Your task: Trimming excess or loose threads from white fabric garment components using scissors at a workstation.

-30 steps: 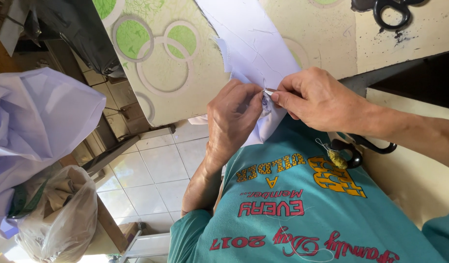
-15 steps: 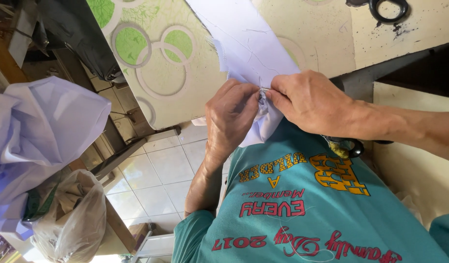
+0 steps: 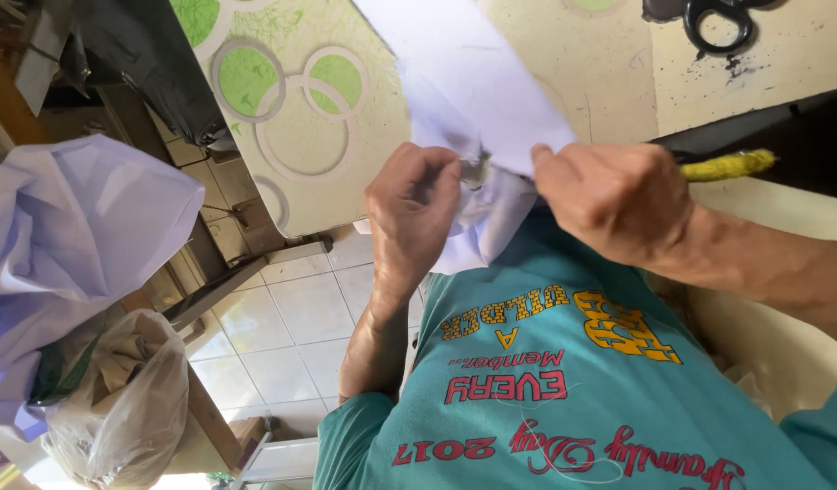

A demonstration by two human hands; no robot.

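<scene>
A strip of pale white cloth [image 3: 464, 82] runs across the table and hangs over its near edge. My left hand [image 3: 411, 207] pinches the cloth's lower part at the table edge. My right hand [image 3: 615, 200] grips the same cloth just to the right, knuckles up. Between the two sets of fingertips a small dull item [image 3: 478, 169] shows; I cannot tell what it is. A yellow stick-like piece [image 3: 729, 165] pokes out past my right hand. Below the hands is my teal printed shirt [image 3: 563, 390].
The table top [image 3: 282, 100] is cream with green circles. Black scissors [image 3: 709, 20] lie at its far right. Dark cloth [image 3: 155, 63] hangs at the far left. A heap of pale cloth [image 3: 73, 236] and a plastic bag [image 3: 119, 399] sit left, above a tiled floor [image 3: 291, 318].
Both hands have stayed pinched on the cloth and sit slightly further apart. The view has shifted, so the scissors lie nearer the top edge and the yellow piece now shows.
</scene>
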